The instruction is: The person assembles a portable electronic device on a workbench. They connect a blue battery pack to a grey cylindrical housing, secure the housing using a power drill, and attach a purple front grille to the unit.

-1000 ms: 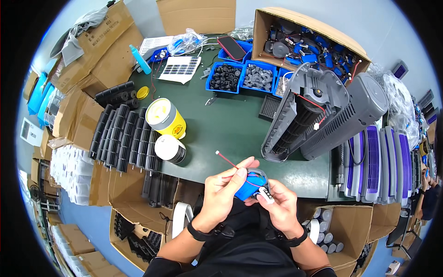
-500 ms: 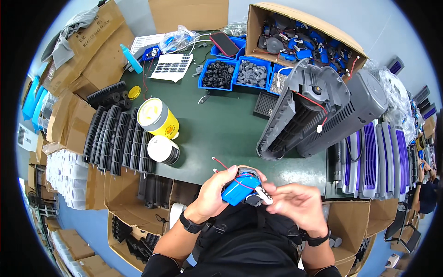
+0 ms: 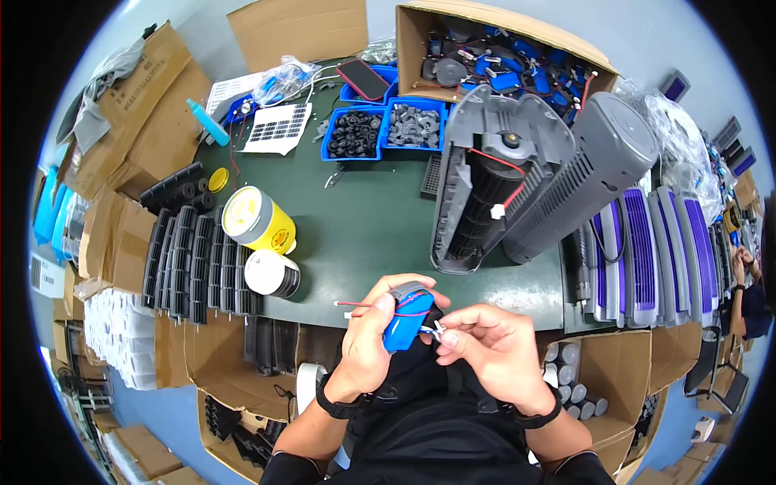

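Near the table's front edge, my left hand is wrapped round a blue-wrapped battery pack with a grey piece at its top end. A thin red wire crosses the pack and sticks out to the left past my thumb, ending in small tips. My right hand, closed in a pinch, grips a small white connector beside the pack's right side. Beyond my hands stands an opened grey tower-fan housing, with a black roller inside and a red wire hanging from it.
A second grey fan housing leans at the right, near purple-and-grey panels. Blue bins of small parts and a carton of blue packs stand at the back. At left are a yellow tub, a white-lidded tub and black rollers.
My view has shifted, so the table things sit further left. The pack has turned more upright in my left hand. My right fingers have drawn together on the white connector.
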Action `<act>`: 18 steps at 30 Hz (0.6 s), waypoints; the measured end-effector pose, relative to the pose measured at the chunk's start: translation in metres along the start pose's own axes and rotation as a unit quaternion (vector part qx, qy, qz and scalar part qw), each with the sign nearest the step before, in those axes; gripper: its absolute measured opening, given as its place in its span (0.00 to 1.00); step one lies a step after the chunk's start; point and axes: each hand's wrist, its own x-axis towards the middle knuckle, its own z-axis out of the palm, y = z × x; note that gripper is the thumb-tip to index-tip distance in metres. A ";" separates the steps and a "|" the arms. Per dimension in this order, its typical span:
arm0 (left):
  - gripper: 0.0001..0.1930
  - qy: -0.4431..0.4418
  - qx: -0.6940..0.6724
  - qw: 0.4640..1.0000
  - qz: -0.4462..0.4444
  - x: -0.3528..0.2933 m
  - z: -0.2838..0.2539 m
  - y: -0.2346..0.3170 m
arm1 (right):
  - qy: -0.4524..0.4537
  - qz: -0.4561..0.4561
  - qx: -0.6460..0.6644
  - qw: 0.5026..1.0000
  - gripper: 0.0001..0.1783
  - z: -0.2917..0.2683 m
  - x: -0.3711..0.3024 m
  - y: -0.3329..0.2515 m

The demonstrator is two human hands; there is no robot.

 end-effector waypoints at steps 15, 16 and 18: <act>0.30 0.044 0.088 0.988 0.121 -0.003 0.023 -0.022 | 0.102 -0.033 0.055 0.993 0.05 0.009 0.011 0.012; 0.30 0.049 0.097 0.986 0.125 -0.003 0.025 -0.025 | 0.103 -0.033 0.057 0.992 0.06 0.008 0.012 0.013; 0.29 0.058 0.102 0.985 0.123 -0.003 0.027 -0.026 | 0.104 -0.035 0.061 0.992 0.06 0.006 0.015 0.015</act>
